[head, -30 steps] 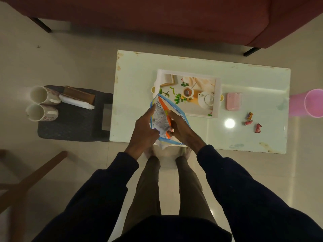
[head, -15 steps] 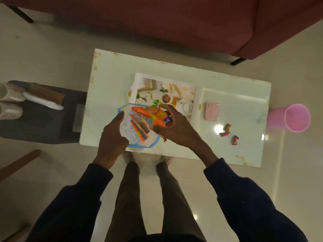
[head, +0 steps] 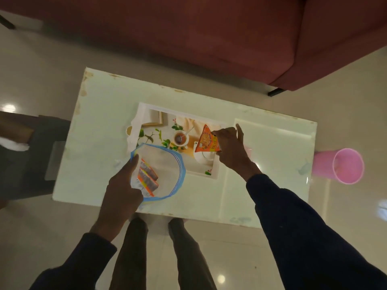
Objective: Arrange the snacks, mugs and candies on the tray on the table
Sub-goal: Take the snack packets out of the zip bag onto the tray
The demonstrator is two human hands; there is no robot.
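White glossy low table [head: 100, 122], chipped and stained brownish along the far-left edge and corner, sits on pale shiny tile floor [head: 41, 65] with light glare spots. Dark red sofa [head: 188, 34] runs along the far side of the table, one black leg showing at its right end. Tray [head: 144, 110] with white rim and a printed tea-and-leaves picture lies near the table middle. Right hand [head: 230, 147] pinches an orange triangular snack packet [head: 206, 140] at its right edge, holding it over the right part of the tray; cannot tell if the packet touches the tray surface. Left hand [head: 123, 185] grips the left rim of a clear zip bag [head: 167, 164] with blue seal strip, mouth held wide open, over the near-left tray corner and table front. More snack packets [head: 147, 176] with orange and yellow edges sit inside the bag near the left hand. Pink plastic cup [head: 343, 166] is off the table's right end, beside it, seemingly on the floor. Small pink object peeks out behind the right wrist, mostly hidden. Dark grey mat [head: 27, 155] on the floor left of the table, blurred brown and white items on it. Both sleeves dark navy; person's legs and feet at the table's near edge.
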